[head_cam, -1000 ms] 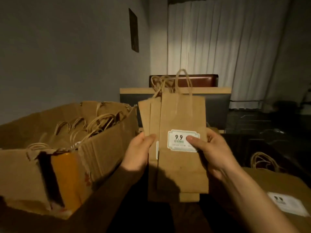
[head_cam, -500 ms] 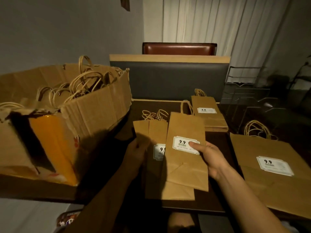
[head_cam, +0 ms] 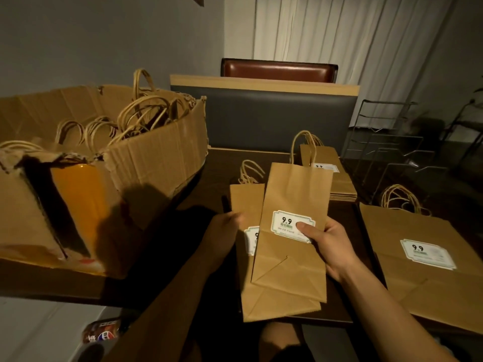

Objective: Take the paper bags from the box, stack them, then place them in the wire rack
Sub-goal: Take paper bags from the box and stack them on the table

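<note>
My right hand (head_cam: 326,246) grips a small brown paper bag (head_cam: 292,246) with a white 9.9 label, thumb on the label. My left hand (head_cam: 222,231) holds the left edge of another small bag (head_cam: 248,205) lying partly under the first. Both bags sit low over the dark table (head_cam: 235,163). A torn cardboard box (head_cam: 146,163) full of bag handles stands at the left. A stack of small bags (head_cam: 337,184) lies behind, and large bags (head_cam: 423,262) lie at the right. The black wire rack (head_cam: 386,142) stands at the back right.
A dark padded bench back (head_cam: 274,118) and a brown chair (head_cam: 277,70) stand beyond the table. White curtains hang behind. A printed packet (head_cam: 102,334) lies low at the left, near the floor.
The bags were held upright in front of me, then came down over the table. My right hand has drawn the front bag to the right, apart from the one in my left hand.
</note>
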